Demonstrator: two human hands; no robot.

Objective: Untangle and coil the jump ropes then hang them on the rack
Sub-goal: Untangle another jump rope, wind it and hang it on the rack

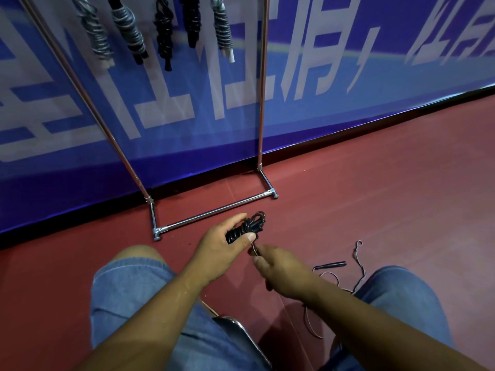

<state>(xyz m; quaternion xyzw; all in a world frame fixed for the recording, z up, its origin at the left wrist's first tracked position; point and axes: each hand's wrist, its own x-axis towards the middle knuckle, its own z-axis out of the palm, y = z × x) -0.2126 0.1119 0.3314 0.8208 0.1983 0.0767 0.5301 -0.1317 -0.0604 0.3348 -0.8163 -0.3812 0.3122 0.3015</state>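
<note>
My left hand (223, 238) grips the black coiled rope (246, 226) just below centre, fingers curled round the bundle. My right hand (280, 266), at 5 o'clock from it, pinches the loose tail. I'd pull that tail taut and lay the last wraps tight before tucking the end. The rack (214, 214) stands at 12 o'clock with five hung bundles (128, 30), its top bar cut off. Another rope (332, 264) lies at 3 o'clock, partly hidden behind my knee.
</note>
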